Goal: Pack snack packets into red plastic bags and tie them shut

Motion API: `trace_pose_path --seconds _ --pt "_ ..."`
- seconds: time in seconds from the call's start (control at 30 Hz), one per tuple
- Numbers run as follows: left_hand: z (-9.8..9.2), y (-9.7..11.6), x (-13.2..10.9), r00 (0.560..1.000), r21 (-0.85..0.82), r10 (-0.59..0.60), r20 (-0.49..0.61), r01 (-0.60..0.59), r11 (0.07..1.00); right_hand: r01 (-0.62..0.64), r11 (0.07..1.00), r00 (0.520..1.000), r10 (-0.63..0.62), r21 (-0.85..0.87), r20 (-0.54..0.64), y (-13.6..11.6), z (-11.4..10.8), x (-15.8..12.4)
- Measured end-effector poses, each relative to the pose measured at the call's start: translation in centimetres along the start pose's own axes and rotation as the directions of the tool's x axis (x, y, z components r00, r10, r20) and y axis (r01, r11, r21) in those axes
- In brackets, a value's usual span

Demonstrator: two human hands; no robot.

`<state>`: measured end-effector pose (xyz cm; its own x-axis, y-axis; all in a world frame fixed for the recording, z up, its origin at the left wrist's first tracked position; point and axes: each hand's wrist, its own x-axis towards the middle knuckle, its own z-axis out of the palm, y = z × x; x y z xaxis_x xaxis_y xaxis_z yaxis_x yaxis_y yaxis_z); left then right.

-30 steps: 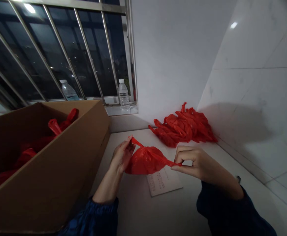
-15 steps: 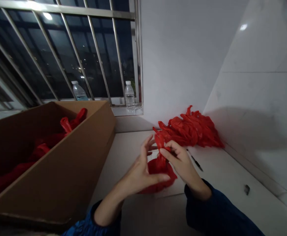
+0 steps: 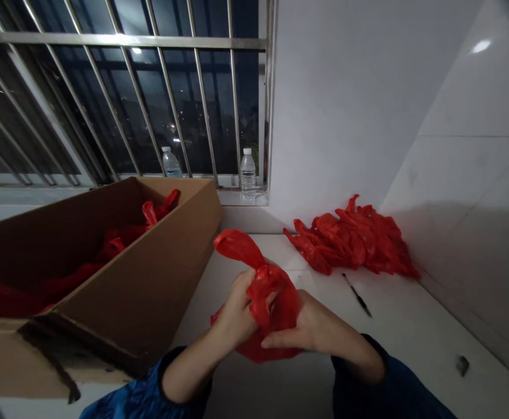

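Observation:
Both my hands are closed round one red plastic bag (image 3: 266, 291) held just above the white counter (image 3: 411, 343). My left hand (image 3: 235, 311) grips its left side, and a loose handle loop sticks up above it. My right hand (image 3: 306, 327) clasps the bag's right and lower side. The bag looks bunched and knotted between the two hands. To my left stands an open cardboard box (image 3: 118, 291) with more red bags (image 3: 118, 244) inside.
A pile of red bags (image 3: 354, 238) lies at the back of the counter by the tiled wall. A dark pen (image 3: 357, 295) lies in front of it. Two water bottles (image 3: 248, 170) stand on the sill of the barred window.
The stretched handles have been drawn together and both hands have closed round the bag. The bag has come nearer to me, and my view has swung to the left.

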<state>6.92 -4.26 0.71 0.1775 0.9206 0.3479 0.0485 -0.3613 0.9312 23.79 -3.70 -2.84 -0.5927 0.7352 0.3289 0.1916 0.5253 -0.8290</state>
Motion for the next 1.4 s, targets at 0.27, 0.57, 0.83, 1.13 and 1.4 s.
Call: trace_pose_path --seconds 0.27,0.57,0.83,1.13,1.4 --pt "0.9 -0.6 0.8 0.988 -0.063 -0.104 -0.118 0.097 0.993 -0.111 0.993 0.993 0.113 0.05 -0.039 2.5 1.2 1.0" --pt "0.8 -3.3 3.5 0.996 -0.064 -0.05 0.069 0.054 0.996 -0.146 0.89 0.986 0.097 -0.431 -0.133 6.0 -1.5 2.0" --pt "0.2 -10.6 4.2 0.97 0.412 -0.067 0.234 -0.037 0.91 -0.206 0.774 0.974 0.107 -0.599 -0.198 9.7 -2.8 0.8" --pt "2.6 -18.0 3.9 0.939 0.814 -0.079 0.335 -0.246 0.525 -0.234 0.733 0.969 0.122 -0.638 -0.216 14.6 1.3 -1.4" --pt "2.6 -19.3 3.4 0.93 0.825 -0.125 0.345 -0.236 0.514 -0.234 0.719 0.968 0.107 -0.655 -0.228 16.1 2.3 -1.9"
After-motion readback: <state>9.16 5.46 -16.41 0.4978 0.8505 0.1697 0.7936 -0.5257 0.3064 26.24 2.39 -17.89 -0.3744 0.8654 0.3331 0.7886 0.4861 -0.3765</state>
